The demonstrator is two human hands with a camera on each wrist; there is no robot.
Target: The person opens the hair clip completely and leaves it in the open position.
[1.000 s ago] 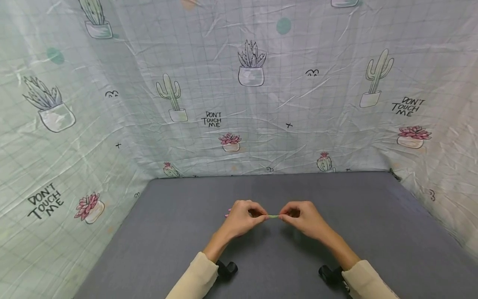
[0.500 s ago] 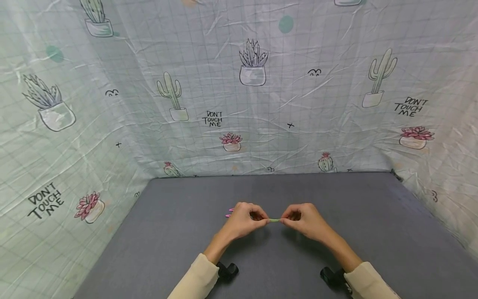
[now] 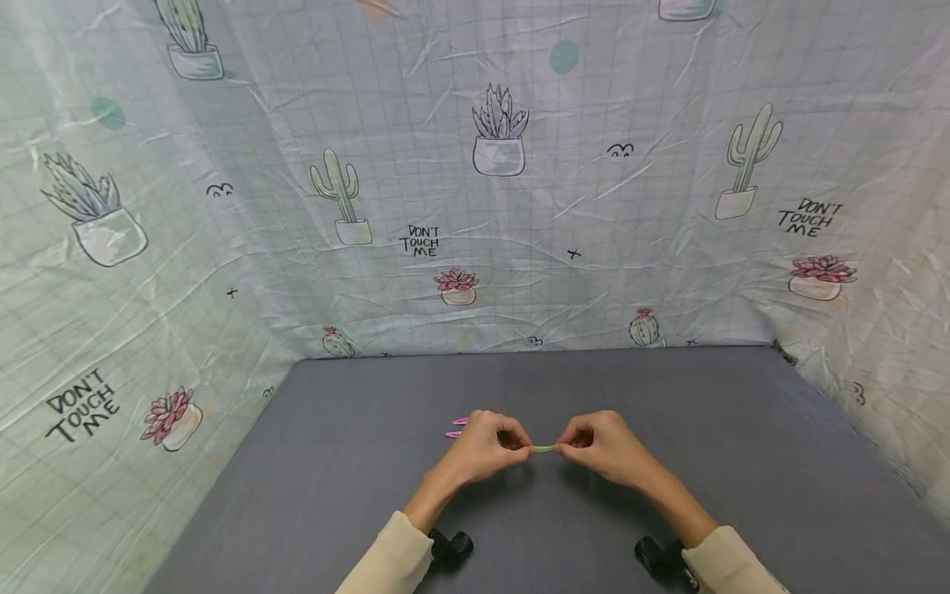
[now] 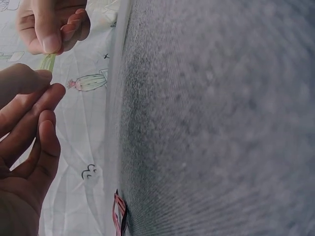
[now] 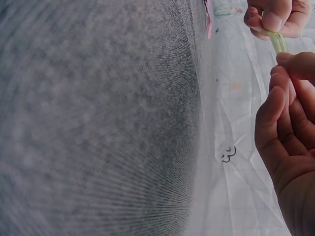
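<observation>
Between my two hands a small light-green hair clip point(image 3: 544, 449) is stretched out level, above the grey table. My left hand point(image 3: 482, 445) pinches its left end between thumb and forefinger. The right hand point(image 3: 610, 447) pinches the other end in the same way. Only the short middle part of the green clip point(image 4: 47, 63) shows in the left wrist view; both ends are covered by fingertips. Just behind the left hand, two pink snap hair clips lie on the table, a nearer one point(image 3: 453, 434) and a farther one point(image 3: 461, 421), partly hidden by that hand.
The grey table point(image 3: 356, 462) reaches back to a hanging cloth point(image 3: 549, 206) printed with cacti, which also closes off the left and right sides. Black wrist devices sit under both forearms, one at the left point(image 3: 451, 548) and one at the right point(image 3: 656, 554).
Both hands have come slightly lower in the head view, with the green hair clip still pinched between them. More of the pink clips shows beside the left hand.
</observation>
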